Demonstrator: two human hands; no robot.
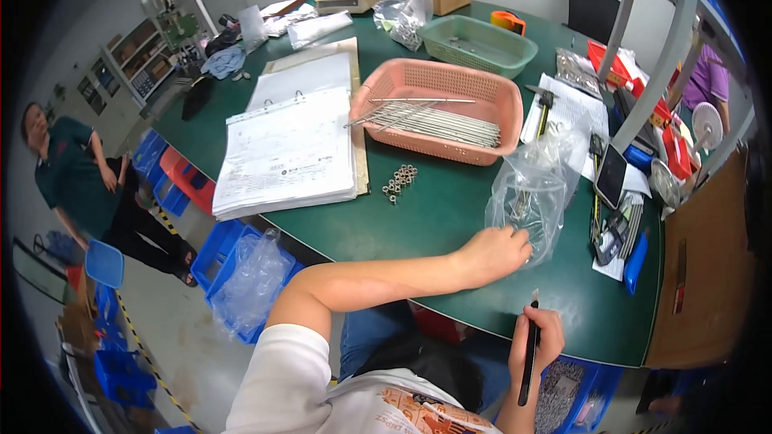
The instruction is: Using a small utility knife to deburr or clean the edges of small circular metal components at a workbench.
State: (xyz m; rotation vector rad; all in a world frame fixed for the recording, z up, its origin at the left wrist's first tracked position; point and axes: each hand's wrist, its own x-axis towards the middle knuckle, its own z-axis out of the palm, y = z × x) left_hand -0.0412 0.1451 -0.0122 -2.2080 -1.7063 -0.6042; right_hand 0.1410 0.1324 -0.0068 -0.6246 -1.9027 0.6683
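Apparently the work is at an early stage: the left hand [494, 253] rests at the mouth of a clear plastic bag [535, 189] on the green worktop [426, 217], fingers curled onto the crinkled film and the small metal pieces inside, though whether its grip is closed on any of them I cannot tell. The right hand [537, 341], at 5 o'clock below the worktop edge, is closed around a slim black cutter [529, 358] held upright. At 12 o'clock from the bag sits a pink basket [482, 84] of woven plastic, holding a sheaf of thin, shiny metal rods [438, 120]. A small cluster of metal nuts [399, 181] lies at 9 o'clock, beside an open binder [285, 153] of white paper. Nuts and rods lie apart, unjoined.
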